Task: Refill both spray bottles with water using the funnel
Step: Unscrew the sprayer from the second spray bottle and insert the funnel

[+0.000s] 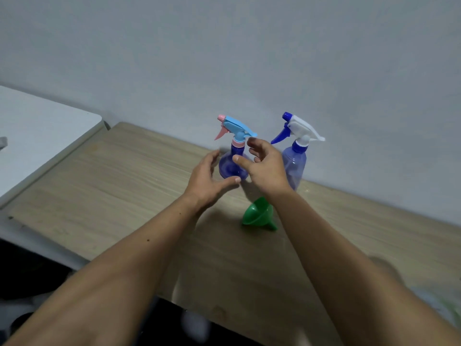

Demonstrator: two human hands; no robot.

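A short round purple spray bottle [230, 166] with a light blue and pink trigger head stands upright near the wall. My left hand [208, 179] is open just left of its base, fingers curved toward it without gripping. My right hand [265, 166] is open in front of its neck, fingers spread. A taller purple spray bottle [295, 162] with a white and blue trigger head stands to the right, partly behind my right hand. A green funnel [259, 213] lies on its side on the wooden table [124, 186], under my right wrist.
A grey wall runs close behind the bottles. A white table [37, 136] adjoins the wooden one at the left. Something blurred and pale sits at the lower right edge [444, 305]. Dark floor shows below the table's front edge.
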